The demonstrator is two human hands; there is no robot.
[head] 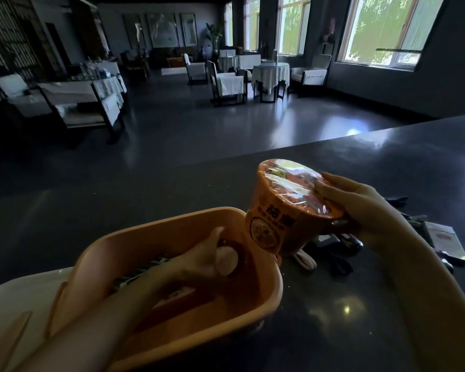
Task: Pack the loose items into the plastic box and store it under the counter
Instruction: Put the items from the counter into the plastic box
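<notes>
desk (333,170): dark, glossy; carries everything
plastic box (269,288): orange tub, open top, near edge of desk, part filled with dark packets; rigid, lift by both rims
lid (8,299): pale, flat, beside box at left
noodle cup (285,208): orange, shrink-wrapped, tilted, held in air over box's far right corner; light, film slippery, thin wall dents, so hold around rim
right hand (360,208): fingers closed over cup's top rim
left hand (202,253): inside box, clasped on small pale round item (227,260)
loose items (341,264): dark bits, white cable, flat packet, on desk right of box, unpacked
</notes>
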